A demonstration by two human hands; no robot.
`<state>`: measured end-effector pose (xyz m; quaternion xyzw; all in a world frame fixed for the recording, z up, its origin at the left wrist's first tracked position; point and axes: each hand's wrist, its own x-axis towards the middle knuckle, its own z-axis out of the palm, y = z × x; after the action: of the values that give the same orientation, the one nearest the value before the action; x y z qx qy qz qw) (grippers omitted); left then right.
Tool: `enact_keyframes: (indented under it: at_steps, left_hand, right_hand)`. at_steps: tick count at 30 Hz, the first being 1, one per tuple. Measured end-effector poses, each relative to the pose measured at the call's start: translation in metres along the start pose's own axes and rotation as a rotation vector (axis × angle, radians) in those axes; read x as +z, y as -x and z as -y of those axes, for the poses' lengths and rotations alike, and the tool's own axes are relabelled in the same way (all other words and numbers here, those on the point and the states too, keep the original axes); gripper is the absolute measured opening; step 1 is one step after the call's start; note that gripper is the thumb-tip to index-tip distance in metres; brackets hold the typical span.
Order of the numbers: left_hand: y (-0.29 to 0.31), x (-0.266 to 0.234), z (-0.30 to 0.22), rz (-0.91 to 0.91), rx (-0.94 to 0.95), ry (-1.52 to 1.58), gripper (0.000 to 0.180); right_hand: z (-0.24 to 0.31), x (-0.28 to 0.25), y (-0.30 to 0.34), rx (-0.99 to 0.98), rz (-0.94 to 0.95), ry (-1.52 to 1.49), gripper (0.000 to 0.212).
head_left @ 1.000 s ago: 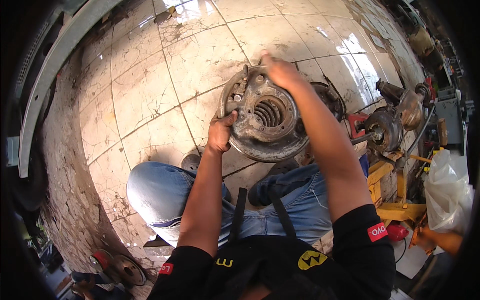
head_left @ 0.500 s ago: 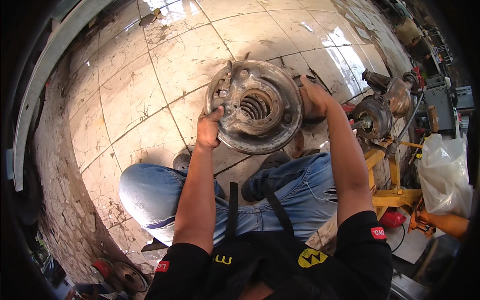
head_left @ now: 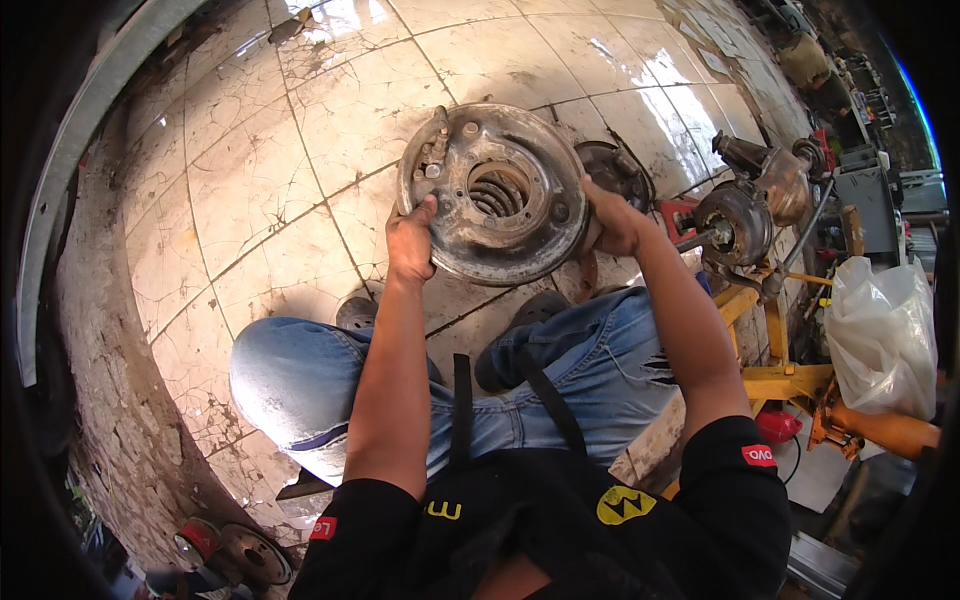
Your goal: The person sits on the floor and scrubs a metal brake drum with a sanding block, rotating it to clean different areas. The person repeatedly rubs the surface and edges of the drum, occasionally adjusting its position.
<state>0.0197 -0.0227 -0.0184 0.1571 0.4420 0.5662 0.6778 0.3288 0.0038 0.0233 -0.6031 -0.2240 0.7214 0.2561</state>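
In front of me is a worn, greasy brake backing plate (head_left: 548, 180), a wide metal disc with a round hole in the middle. Through that hole a dark coil spring (head_left: 493, 198) shows. My left hand (head_left: 411, 243) is closed on the plate's left rim, thumb on the upper face and fingers hidden beneath. At the right rim, my right hand (head_left: 614, 222) is closed too, its fingertips partly hidden by the edge. Just beyond that hand lies a dark round metal part (head_left: 612, 170), partly covered by the plate.
A greasy axle assembly (head_left: 745, 215) rests on a yellow stand (head_left: 790, 383) to my right, near a clear plastic bag (head_left: 880, 335). Cracked floor tiles (head_left: 250, 190) spread ahead and left. A curved metal rail (head_left: 60, 150) runs along the far left.
My right hand has shifted from the dark round part to the plate's right rim, uncovering that part. The plate sits slightly higher and further left in the picture; my left hand keeps its grip.
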Motion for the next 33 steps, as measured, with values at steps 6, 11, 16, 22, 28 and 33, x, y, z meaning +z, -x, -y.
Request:
enact_keyframes:
  at_steps: [6,11,16,22,28,33]
  left_hand:
    - [0.001,0.002,0.001,-0.004,-0.074,0.04,0.037]
    - [-0.001,0.008,0.009,-0.005,-0.002,0.109,0.038]
    - [-0.001,0.005,0.004,-0.033,0.002,0.068,0.04]
    - [-0.007,0.0,0.013,-0.026,0.007,0.056,0.039]
    - [-0.01,-0.003,0.01,0.0,-0.019,0.004,0.038]
    - [-0.017,-0.008,-0.005,0.077,-0.128,-0.004,0.035]
  right_hand:
    - [0.01,0.01,0.014,-0.058,-0.043,-0.283,0.056]
    - [0.007,0.007,0.001,-0.261,-0.231,-0.269,0.056]
    - [-0.02,0.038,0.036,-0.117,-0.141,-0.255,0.048]
    - [-0.005,0.029,0.072,-0.2,0.002,-0.071,0.049]
    - [-0.013,0.021,0.076,-0.349,-0.257,0.446,0.073]
    - [0.015,0.012,0.073,-0.36,-0.716,1.145,0.07]
